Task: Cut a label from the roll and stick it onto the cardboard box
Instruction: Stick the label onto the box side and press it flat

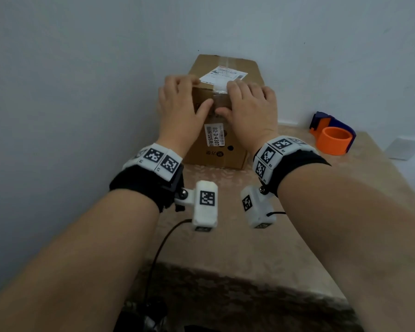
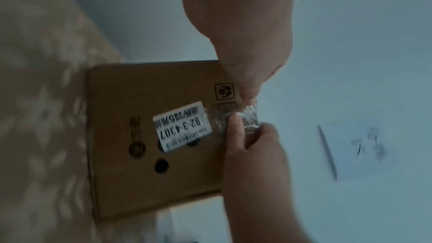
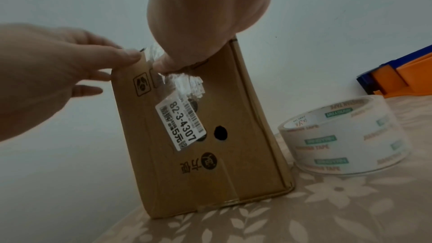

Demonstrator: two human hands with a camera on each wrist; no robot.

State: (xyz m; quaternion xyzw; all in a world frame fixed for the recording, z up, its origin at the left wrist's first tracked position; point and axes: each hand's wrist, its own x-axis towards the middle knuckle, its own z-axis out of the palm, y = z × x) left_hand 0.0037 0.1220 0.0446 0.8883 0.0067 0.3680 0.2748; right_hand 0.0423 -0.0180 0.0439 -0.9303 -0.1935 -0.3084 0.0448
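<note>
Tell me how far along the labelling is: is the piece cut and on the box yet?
Done: a clear strip is off the tape roll and laid over the cardboard box's top front edge; the dispenser sits aside. In hand: the left hand and right hand press it down with their thumbs. Left: smoothing the wrinkled part flat.

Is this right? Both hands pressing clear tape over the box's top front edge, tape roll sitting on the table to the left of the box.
Not quite: the tape roll sits to the right of the cardboard box, not the left, as the right wrist view shows. The rest holds: the left hand and right hand press the clear tape at the box's top front edge.
</note>
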